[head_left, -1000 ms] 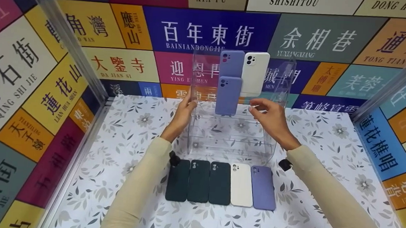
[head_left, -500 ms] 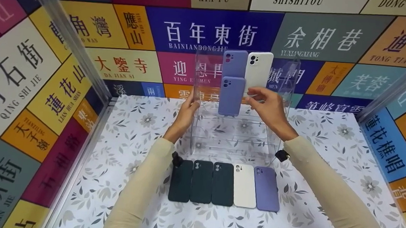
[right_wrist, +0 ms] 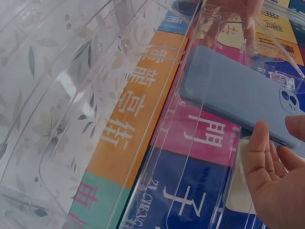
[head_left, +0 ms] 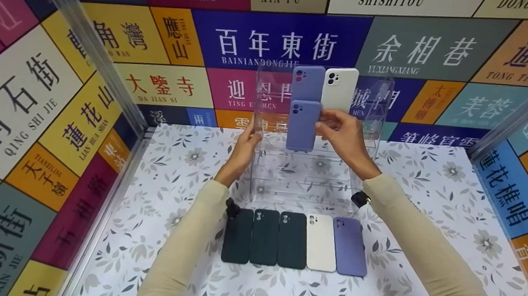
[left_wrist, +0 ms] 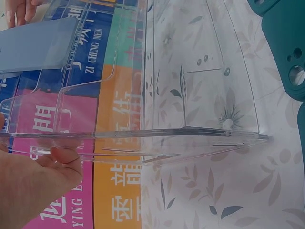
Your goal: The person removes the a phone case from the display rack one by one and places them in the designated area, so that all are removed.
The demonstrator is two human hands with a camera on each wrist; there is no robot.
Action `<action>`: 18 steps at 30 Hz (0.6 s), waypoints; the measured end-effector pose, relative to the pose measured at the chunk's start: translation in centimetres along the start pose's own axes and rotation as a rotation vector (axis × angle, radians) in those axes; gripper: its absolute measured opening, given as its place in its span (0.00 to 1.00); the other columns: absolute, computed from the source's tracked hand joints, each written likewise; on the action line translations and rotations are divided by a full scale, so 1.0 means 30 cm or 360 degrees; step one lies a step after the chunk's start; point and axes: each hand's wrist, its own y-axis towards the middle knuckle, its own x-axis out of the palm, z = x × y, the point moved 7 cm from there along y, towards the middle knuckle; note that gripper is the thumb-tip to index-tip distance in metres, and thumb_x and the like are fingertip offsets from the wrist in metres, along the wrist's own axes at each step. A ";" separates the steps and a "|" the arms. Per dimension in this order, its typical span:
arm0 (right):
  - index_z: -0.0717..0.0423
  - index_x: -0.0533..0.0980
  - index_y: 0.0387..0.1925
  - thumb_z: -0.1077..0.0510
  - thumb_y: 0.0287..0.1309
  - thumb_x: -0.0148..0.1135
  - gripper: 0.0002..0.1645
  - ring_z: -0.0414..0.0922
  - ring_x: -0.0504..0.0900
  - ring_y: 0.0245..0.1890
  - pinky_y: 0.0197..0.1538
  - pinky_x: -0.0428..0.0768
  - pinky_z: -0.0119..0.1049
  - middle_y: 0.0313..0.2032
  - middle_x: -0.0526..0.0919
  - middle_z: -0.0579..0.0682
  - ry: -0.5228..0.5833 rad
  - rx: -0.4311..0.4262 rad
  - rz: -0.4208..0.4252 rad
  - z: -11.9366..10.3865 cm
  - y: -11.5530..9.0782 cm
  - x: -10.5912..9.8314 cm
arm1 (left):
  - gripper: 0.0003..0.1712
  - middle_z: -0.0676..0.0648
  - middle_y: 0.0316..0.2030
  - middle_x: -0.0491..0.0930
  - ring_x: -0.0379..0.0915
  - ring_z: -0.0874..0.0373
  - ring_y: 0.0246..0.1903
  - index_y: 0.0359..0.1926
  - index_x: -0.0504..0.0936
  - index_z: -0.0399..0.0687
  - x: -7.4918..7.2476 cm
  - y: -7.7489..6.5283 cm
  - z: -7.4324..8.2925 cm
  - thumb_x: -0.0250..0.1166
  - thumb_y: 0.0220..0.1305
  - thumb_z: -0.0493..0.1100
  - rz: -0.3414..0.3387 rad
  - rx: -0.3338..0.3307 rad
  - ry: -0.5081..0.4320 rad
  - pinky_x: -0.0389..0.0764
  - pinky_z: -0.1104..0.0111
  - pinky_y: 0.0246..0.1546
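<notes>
A clear acrylic display stand (head_left: 254,173) with stepped tiers stands at the table's back. My left hand (head_left: 241,152) grips its left side panel; in the left wrist view the thumb (left_wrist: 66,156) lies against the clear edge. A lower purple phone case (head_left: 303,131) leans upright on the stand, in front of and below another purple phone case (head_left: 308,82). My right hand (head_left: 347,137) pinches the lower case's right edge, thumb on its face in the right wrist view, where the case (right_wrist: 233,95) looks bluish. A white phone case (head_left: 341,90) stands behind my right fingers, partly hidden.
A row of phone cases lies flat before the stand: dark green ones (head_left: 265,237), a white one (head_left: 322,242) and a purple one (head_left: 352,247). The flowered tabletop (head_left: 404,269) meets sign-covered walls (head_left: 281,40) at the back and sides.
My right hand has moved left, from beside the white case to the lower purple case's right edge, and now holds it there. My left hand keeps its grip on the stand.
</notes>
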 end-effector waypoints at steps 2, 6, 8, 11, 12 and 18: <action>0.67 0.84 0.63 0.64 0.71 0.73 0.22 0.47 0.89 0.41 0.38 0.84 0.27 0.52 0.90 0.63 0.0006 0.0001 0.0003 -0.001 0.000 0.002 | 0.41 0.41 0.87 0.54 0.60 0.43 0.78 0.91 0.46 0.58 0.000 0.001 -0.001 0.49 0.84 0.43 0.0003 -0.0005 0.0004 0.60 0.48 0.81; 0.67 0.85 0.59 0.65 0.70 0.73 0.19 0.44 0.88 0.39 0.40 0.85 0.28 0.48 0.90 0.61 0.0004 -0.0011 0.0016 0.000 -0.002 0.003 | 0.42 0.36 0.84 0.58 0.60 0.43 0.79 0.91 0.46 0.59 -0.003 0.001 -0.002 0.49 0.84 0.43 0.0013 -0.0010 0.0019 0.60 0.46 0.81; 0.67 0.86 0.57 0.66 0.70 0.73 0.16 0.44 0.87 0.39 0.42 0.85 0.28 0.46 0.90 0.61 -0.0002 -0.0027 0.0028 0.003 -0.003 0.004 | 0.42 0.35 0.83 0.59 0.59 0.43 0.79 0.91 0.45 0.60 -0.003 0.002 -0.003 0.49 0.85 0.43 0.0014 -0.0012 0.0024 0.59 0.46 0.81; 0.69 0.86 0.53 0.68 0.69 0.73 0.13 0.43 0.87 0.40 0.45 0.86 0.27 0.45 0.90 0.62 0.0012 -0.0042 0.0039 0.002 -0.010 0.007 | 0.42 0.35 0.82 0.61 0.60 0.42 0.79 0.91 0.45 0.60 -0.004 0.001 -0.004 0.49 0.84 0.43 0.0023 -0.0021 0.0033 0.59 0.46 0.81; 0.70 0.86 0.52 0.68 0.69 0.73 0.12 0.43 0.88 0.40 0.45 0.86 0.28 0.44 0.90 0.63 0.0025 -0.0044 0.0042 0.000 -0.013 0.007 | 0.42 0.35 0.82 0.62 0.60 0.42 0.79 0.91 0.45 0.60 -0.004 0.000 -0.004 0.49 0.84 0.42 0.0027 -0.0023 0.0037 0.60 0.46 0.81; 0.70 0.86 0.49 0.70 0.68 0.73 0.10 0.44 0.88 0.40 0.45 0.88 0.30 0.42 0.90 0.63 0.0097 -0.0077 0.0107 -0.024 -0.034 -0.017 | 0.42 0.37 0.86 0.56 0.57 0.42 0.82 0.91 0.45 0.59 -0.001 0.000 0.005 0.49 0.84 0.41 0.0015 0.0004 0.0006 0.58 0.47 0.82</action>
